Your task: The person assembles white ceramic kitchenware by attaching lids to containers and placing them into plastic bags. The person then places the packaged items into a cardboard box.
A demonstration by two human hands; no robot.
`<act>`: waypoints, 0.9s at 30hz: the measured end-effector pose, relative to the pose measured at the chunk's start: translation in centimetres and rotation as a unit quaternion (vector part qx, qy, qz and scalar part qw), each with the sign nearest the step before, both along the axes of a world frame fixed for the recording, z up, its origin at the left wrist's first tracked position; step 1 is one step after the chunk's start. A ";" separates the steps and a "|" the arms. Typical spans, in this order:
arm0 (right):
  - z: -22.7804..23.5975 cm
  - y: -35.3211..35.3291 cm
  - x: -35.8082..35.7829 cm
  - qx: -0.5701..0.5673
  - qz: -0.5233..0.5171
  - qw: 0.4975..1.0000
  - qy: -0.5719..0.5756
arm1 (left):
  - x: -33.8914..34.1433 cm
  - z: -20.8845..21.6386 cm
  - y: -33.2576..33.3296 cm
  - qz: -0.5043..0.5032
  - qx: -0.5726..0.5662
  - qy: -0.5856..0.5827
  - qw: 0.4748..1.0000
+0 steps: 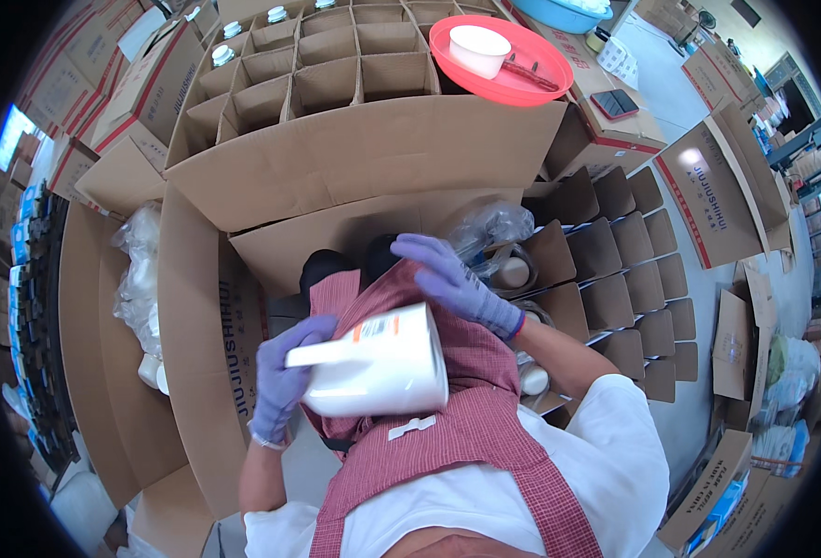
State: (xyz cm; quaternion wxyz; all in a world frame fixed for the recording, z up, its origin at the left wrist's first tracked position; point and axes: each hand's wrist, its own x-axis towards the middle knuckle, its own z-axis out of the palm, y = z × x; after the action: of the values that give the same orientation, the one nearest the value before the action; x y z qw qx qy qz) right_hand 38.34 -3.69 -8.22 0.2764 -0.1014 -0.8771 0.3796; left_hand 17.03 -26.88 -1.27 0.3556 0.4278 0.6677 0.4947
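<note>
In my gloved left hand (289, 372) is the handle of a white jug (382, 372), tilted on its side over my lap. An orange-and-white label with a barcode shows on its upper side. My gloved right hand (461, 284) is just beyond the jug, with a raised fold of my red checked apron (466, 418) between its fingers. Cloth partly hides that grip. Right of my lap, a clear plastic bag (489, 228) and several round white-topped items (511, 272) lie beside a cardboard divider grid (606, 279).
Ahead stands a divided carton (364, 139) with several white-capped bottles at its far side. A red basin (522, 84) holding a white bowl (478, 51) rests on its corner. A phone (614, 103) lies on a box. An open carton (113, 372) with bagged items flanks my left.
</note>
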 end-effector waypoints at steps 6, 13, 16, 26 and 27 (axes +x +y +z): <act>-4.1 -6.1 11.1 -0.231 0.178 0.841 -0.455 | -4.8 3.3 -9.3 0.059 -0.105 -0.003 0.993; -3.6 -3.7 9.1 0.024 0.241 0.824 -0.512 | -5.2 -3.2 -13.6 0.228 -0.097 0.008 0.969; -3.4 -6.4 2.2 0.088 0.106 0.956 -0.261 | -6.8 -3.7 -10.6 0.233 -0.064 -0.002 0.970; -8.9 -24.7 -10.4 -0.087 0.585 0.805 -0.052 | -14.3 2.2 -8.7 0.215 0.095 0.119 0.965; -10.1 -24.3 -10.7 -0.112 0.567 0.805 -0.134 | -14.9 1.4 -8.2 0.216 0.128 0.075 0.965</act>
State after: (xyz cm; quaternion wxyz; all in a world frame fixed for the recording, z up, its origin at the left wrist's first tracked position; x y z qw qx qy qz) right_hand 27.67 -27.98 -18.32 -0.1216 0.3338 -0.7583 0.5466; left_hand 2.09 -35.07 0.09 0.1311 0.3513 0.7003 0.6075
